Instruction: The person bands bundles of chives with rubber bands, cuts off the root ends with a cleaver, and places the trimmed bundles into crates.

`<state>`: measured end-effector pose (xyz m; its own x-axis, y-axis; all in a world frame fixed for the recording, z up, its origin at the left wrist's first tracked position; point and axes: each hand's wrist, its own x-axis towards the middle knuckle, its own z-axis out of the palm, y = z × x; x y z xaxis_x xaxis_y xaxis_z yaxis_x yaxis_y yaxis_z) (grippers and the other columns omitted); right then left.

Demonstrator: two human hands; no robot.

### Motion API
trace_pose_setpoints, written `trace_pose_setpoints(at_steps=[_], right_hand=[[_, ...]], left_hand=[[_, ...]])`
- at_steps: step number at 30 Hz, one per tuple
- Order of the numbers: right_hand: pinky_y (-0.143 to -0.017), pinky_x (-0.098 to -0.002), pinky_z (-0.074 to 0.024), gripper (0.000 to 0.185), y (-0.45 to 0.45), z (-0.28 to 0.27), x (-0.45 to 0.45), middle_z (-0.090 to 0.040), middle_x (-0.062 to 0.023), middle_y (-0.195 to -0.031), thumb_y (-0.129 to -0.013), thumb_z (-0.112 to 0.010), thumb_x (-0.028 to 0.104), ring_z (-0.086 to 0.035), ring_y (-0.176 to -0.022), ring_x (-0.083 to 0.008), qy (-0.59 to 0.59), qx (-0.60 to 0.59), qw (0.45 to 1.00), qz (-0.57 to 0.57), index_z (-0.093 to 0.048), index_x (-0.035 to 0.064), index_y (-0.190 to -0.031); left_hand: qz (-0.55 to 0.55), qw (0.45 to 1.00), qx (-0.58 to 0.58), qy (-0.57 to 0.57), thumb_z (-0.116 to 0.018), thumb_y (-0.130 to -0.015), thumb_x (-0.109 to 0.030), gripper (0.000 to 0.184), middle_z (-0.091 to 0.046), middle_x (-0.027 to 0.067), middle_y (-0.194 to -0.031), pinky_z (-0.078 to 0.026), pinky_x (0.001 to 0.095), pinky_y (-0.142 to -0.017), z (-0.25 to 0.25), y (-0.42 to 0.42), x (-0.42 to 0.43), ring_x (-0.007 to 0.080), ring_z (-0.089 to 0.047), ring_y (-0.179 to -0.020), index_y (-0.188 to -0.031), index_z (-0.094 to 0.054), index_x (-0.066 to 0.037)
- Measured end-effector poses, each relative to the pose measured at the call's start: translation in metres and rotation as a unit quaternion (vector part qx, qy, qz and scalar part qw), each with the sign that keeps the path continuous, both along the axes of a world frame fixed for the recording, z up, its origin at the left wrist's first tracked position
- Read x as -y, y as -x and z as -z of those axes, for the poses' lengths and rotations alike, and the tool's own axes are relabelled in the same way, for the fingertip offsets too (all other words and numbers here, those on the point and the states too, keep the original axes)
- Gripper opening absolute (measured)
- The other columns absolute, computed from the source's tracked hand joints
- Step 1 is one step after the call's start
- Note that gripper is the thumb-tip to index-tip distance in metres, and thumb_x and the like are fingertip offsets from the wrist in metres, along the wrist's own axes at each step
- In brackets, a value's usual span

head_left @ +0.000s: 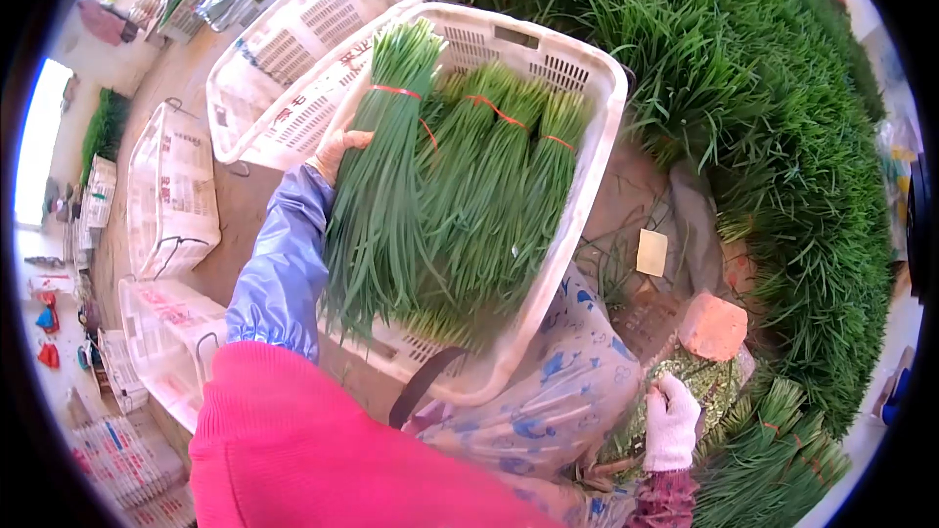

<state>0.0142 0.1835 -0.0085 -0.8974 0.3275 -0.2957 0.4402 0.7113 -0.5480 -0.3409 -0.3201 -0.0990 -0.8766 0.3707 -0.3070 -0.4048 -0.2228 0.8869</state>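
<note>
My left hand (337, 152), in a tan glove, is closed around a bundle of garlic chives (377, 205) tied with a red band. It holds this bundle at the left side of a white plastic crate (599, 171). More banded bundles of chives (504, 147) lie inside the crate, cut ends toward its far side. My right hand (671, 420), in a white glove, is low at the right with its fingers curled. Below its fingers lies a heap of pale green trimmings (706, 386). Whether anything is in those fingers is hidden.
A large pile of loose chives (782, 156) fills the right side. Near my right hand are an orange-pink brick (713, 326) and tied chive bundles (773, 464). A yellow card (651, 252) lies on the floor. Further crates (174, 191) stand at the left.
</note>
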Motion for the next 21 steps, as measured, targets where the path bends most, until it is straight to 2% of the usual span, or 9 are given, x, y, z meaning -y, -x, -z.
trace_pose_setpoints(at_steps=[2,3,8,10,12,14,16,19,21], right_hand=[[-0.064,-0.0387,-0.0474,0.007,0.002,0.010,0.000,-0.058,-0.0187,-0.073,-0.085,-0.066,0.004,-0.059,-0.067,-0.0344,0.001,-0.001,1.000,0.013,-0.060,0.0015,-0.085],[-0.064,-0.0368,-0.0468,0.006,0.006,0.013,0.000,-0.057,-0.0172,-0.072,-0.085,-0.065,0.003,-0.058,-0.066,-0.0301,0.002,0.016,1.000,0.001,-0.060,0.0000,-0.086],[-0.067,-0.0353,-0.0468,0.002,0.028,0.030,0.010,-0.058,-0.0176,-0.075,-0.086,-0.061,-0.001,-0.060,-0.069,-0.0279,-0.002,0.050,0.998,0.030,-0.059,-0.0024,-0.087],[-0.067,-0.0348,-0.0467,0.001,0.032,0.043,0.008,-0.057,-0.0171,-0.075,-0.086,-0.060,-0.003,-0.059,-0.070,-0.0277,0.000,0.050,0.998,0.030,-0.059,-0.0026,-0.088],[-0.067,-0.0340,-0.0461,0.003,0.030,0.049,0.009,-0.054,-0.0166,-0.074,-0.084,-0.060,-0.004,-0.056,-0.068,-0.0270,0.023,0.046,0.996,0.070,-0.058,-0.0030,-0.087],[-0.067,-0.0335,-0.0455,0.004,0.026,0.058,0.002,-0.053,-0.0159,-0.073,-0.083,-0.060,-0.004,-0.054,-0.067,-0.0262,0.022,0.076,0.995,0.062,-0.057,-0.0031,-0.086],[-0.066,-0.0330,-0.0450,0.005,0.027,0.058,0.000,-0.051,-0.0153,-0.072,-0.082,-0.060,-0.003,-0.052,-0.067,-0.0254,0.013,0.103,0.993,0.048,-0.057,-0.0032,-0.085],[-0.065,-0.0313,-0.0438,0.005,0.035,0.054,0.003,-0.048,-0.0151,-0.071,-0.080,-0.059,-0.003,-0.050,-0.066,-0.0237,0.031,0.102,0.993,0.044,-0.055,-0.0027,-0.084],[-0.065,-0.0304,-0.0429,0.006,0.032,0.056,-0.001,-0.051,-0.0111,-0.072,-0.082,-0.060,-0.001,-0.050,-0.068,-0.0197,0.012,0.142,0.990,0.017,-0.055,-0.0032,-0.081]], left_hand=[[-0.020,0.998,0.056,0.000,-0.071,-0.080,-0.007,0.056,-0.069,0.0104,-0.100,-0.061,0.0318,-0.069,0.019,0.025,0.001,0.0173,-0.069,-0.078,-0.133,-0.053,-0.002],[-0.025,0.999,0.027,0.027,-0.070,-0.083,-0.017,0.042,-0.072,0.0126,-0.095,-0.062,0.0338,-0.069,0.029,0.035,-0.002,0.0207,-0.072,-0.075,-0.118,-0.060,0.004],[-0.004,0.997,0.059,0.056,-0.070,-0.085,-0.025,0.051,-0.072,0.0099,-0.100,-0.058,0.0310,-0.074,0.114,0.091,-0.018,0.0167,-0.070,-0.083,-0.128,-0.059,0.002],[-0.063,0.922,-0.079,0.374,-0.073,-0.084,-0.030,0.067,-0.070,0.0091,-0.108,-0.055,0.0294,-0.079,0.183,0.132,-0.023,0.0145,-0.067,-0.090,-0.140,-0.053,0.001],[0.013,0.906,-0.075,0.417,-0.074,-0.088,-0.026,0.077,-0.068,0.0100,-0.121,-0.049,0.0249,-0.095,0.245,0.159,0.026,0.0152,-0.066,-0.105,-0.151,-0.038,0.000],[0.042,0.950,-0.054,0.304,-0.072,-0.091,-0.025,0.072,-0.069,0.0077,-0.119,-0.050,0.0242,-0.094,0.224,0.163,0.031,0.0143,-0.066,-0.104,-0.150,-0.039,0.000],[0.103,0.897,-0.068,0.424,-0.068,-0.096,-0.029,0.059,-0.069,0.0098,-0.122,-0.054,0.0302,-0.093,0.183,0.166,0.014,0.0173,-0.067,-0.106,-0.145,-0.048,-0.003],[0.104,0.959,0.261,0.038,-0.073,-0.093,-0.023,0.051,-0.071,0.0108,-0.112,-0.058,0.0337,-0.084,0.101,0.158,-0.034,0.0213,-0.069,-0.096,-0.137,-0.056,-0.005],[0.097,0.964,0.219,0.114,-0.075,-0.090,-0.021,0.054,-0.070,0.0118,-0.113,-0.059,0.0345,-0.083,0.117,0.157,-0.027,0.0218,-0.069,-0.096,-0.137,-0.055,-0.004]])
